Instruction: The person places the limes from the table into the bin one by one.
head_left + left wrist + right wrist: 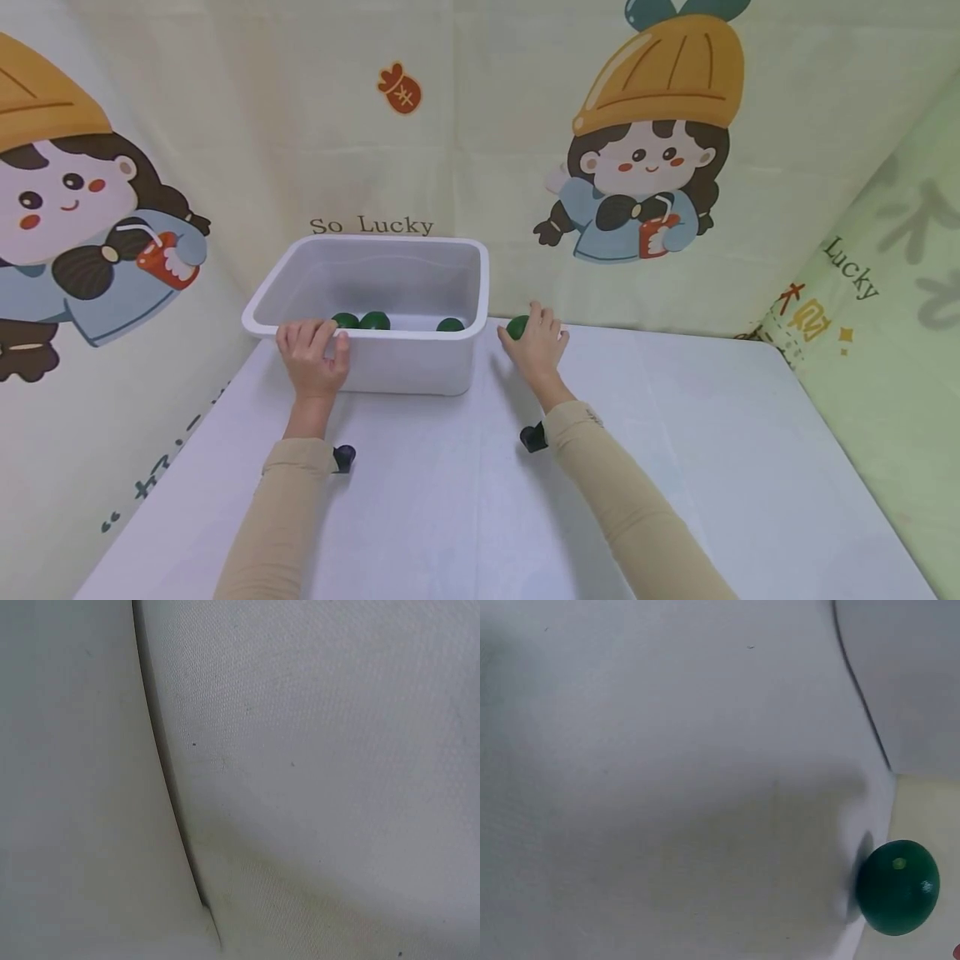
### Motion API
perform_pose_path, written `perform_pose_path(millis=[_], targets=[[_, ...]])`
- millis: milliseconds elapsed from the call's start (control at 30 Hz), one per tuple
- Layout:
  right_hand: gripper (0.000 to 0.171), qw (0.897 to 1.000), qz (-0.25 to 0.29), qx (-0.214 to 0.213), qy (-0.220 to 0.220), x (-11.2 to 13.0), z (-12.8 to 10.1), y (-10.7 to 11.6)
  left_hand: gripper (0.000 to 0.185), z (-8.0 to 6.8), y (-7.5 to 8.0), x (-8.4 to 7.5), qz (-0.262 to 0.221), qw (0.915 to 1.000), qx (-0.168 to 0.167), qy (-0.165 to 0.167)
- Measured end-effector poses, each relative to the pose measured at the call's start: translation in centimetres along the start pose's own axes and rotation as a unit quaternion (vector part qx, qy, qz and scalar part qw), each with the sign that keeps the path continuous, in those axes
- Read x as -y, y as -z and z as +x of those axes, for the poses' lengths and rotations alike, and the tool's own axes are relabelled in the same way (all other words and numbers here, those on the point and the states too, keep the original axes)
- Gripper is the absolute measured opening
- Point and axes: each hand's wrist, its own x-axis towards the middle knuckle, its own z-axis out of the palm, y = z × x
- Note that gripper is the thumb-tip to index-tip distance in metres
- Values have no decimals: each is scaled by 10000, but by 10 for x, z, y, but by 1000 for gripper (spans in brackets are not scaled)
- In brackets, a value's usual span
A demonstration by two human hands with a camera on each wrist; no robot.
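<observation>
Left hand (313,358) hooked over the near rim of the white tub (457,367), fingers curled on its edge. Right hand (537,343) clamped around a green lime (517,327), just right of the tub's near right corner, low over the desk (465,500). Lime nearly round, no clear long axis; pale stem dot showing in the right wrist view. Three more limes (373,320) inside the tub.

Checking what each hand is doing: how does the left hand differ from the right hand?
The left hand grips the white tub's front rim; the right hand closes on a green ball on the table beside the tub. Both wear beige sleeves.
</observation>
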Motion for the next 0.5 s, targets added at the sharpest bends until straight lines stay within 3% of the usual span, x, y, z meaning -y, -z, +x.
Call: perform_pose_path(millis=[500], targets=[[83, 9986, 11, 348, -407, -11, -2, -11, 44, 1, -1, 0, -10, 10000, 20, 53]])
